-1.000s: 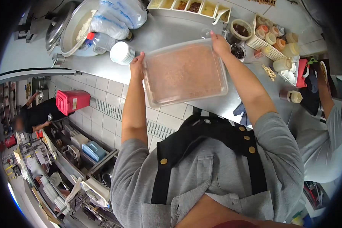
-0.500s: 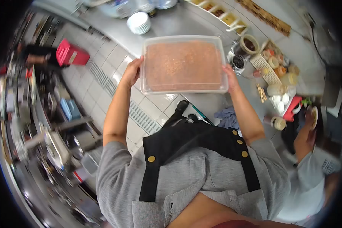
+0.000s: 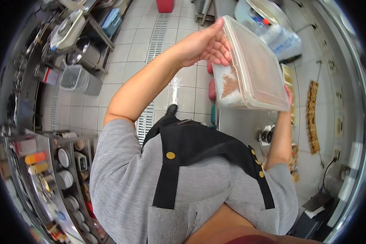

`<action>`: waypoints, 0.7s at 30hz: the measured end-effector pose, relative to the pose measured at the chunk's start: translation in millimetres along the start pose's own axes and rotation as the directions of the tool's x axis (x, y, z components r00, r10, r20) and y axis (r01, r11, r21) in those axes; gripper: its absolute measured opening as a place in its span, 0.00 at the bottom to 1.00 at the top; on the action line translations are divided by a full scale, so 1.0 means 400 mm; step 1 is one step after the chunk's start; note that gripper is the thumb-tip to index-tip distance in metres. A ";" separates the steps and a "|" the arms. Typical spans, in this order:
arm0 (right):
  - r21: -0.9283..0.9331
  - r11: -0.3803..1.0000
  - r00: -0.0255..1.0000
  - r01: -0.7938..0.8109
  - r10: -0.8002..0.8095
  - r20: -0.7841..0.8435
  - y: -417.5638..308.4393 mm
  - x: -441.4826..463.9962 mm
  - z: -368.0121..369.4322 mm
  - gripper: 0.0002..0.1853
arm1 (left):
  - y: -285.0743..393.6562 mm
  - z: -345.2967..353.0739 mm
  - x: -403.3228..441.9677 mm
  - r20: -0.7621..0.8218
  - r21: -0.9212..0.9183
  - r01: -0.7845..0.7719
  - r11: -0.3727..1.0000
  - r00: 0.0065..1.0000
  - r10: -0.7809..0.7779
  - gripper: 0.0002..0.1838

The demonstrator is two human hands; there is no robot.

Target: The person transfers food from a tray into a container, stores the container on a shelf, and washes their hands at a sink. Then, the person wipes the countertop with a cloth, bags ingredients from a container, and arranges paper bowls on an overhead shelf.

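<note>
A lidded clear plastic storage container (image 3: 259, 67) is held up in front of me, tilted, with its translucent lid facing up and towards the right. Through its side wall, brownish crumbly contents show low down. My left hand (image 3: 210, 45) grips the container's left edge, thumb along the lid rim and fingers curled against the side. My right hand (image 3: 289, 96) holds the opposite edge; most of its fingers are hidden behind the container. Below and beyond it runs a metal counter (image 3: 242, 126).
A bag of bottles (image 3: 278, 40) and a large basin (image 3: 248, 14) stand on the counter's far end. A floor drain grate (image 3: 156, 44) runs along the tiled aisle. To the left are a clear bin (image 3: 81, 79) and shelves with stacked dishes (image 3: 65, 179). A red bin (image 3: 165, 5) stands far ahead.
My body has turned left, so the aisle now lies ahead and the counter is on my right. The container has gone from level to tilted, still in both hands.
</note>
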State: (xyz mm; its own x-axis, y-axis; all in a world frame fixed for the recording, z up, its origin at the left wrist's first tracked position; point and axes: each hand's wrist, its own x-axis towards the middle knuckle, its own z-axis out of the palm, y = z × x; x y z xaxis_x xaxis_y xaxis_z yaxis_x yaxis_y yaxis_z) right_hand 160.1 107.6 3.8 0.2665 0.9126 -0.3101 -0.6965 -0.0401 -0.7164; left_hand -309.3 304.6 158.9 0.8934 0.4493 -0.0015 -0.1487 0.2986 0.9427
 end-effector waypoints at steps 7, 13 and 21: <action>-0.133 0.990 0.984 0.049 -0.025 0.175 0.063 0.208 0.412 0.25 | 0.006 -0.356 -0.058 -0.513 0.060 0.083 0.995 0.857 -0.041 0.33; -0.222 0.967 0.939 0.125 -0.043 0.340 0.223 0.483 0.788 0.30 | 0.004 -0.895 -0.043 -0.628 -0.169 0.059 0.984 0.763 -0.154 0.34; -0.303 0.907 0.756 0.291 -0.024 0.654 0.281 0.755 1.248 0.42 | 0.208 -1.275 -0.058 -0.672 -0.184 0.121 0.975 0.708 -0.215 0.38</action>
State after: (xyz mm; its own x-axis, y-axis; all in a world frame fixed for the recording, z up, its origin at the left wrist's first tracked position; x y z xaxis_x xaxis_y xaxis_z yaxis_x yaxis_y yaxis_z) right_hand -170.4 581.8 141.6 -0.2178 0.9570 0.1915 -0.3523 0.1059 -0.9299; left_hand -558.8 748.4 67.4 0.3797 0.8200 -0.4282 -0.1146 0.5010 0.8579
